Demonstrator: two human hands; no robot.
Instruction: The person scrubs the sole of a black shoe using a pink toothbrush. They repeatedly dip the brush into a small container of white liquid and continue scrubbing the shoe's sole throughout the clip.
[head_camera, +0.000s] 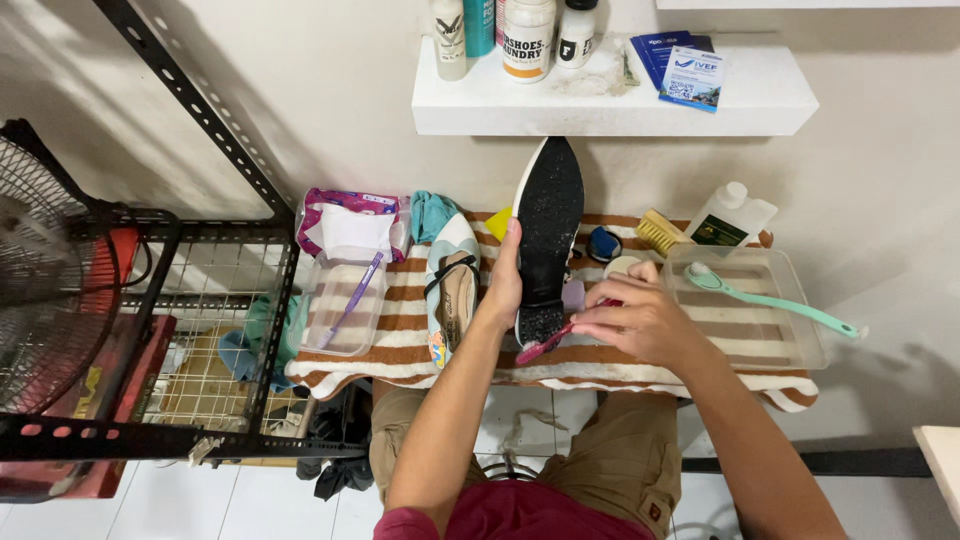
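My left hand (503, 285) holds a flat shoe (549, 235) upright with its black sole facing me, toe pointing away. My right hand (640, 318) grips a pink toothbrush (545, 346) whose bristles touch the heel end of the sole. The matching shoe (453, 285), pale with a tan insole and black strap, lies on the brown-and-white striped towel (400, 310) just left of my left hand.
A clear tray (345, 305) with a purple toothbrush sits at left. A clear tub (760, 330) at right holds a long mint-green brush (770, 300). A wooden brush (660, 232) and a white bottle (730, 215) stand behind. Bottles and cards fill a white shelf (610, 100). A black metal rack (200, 300) stands left.
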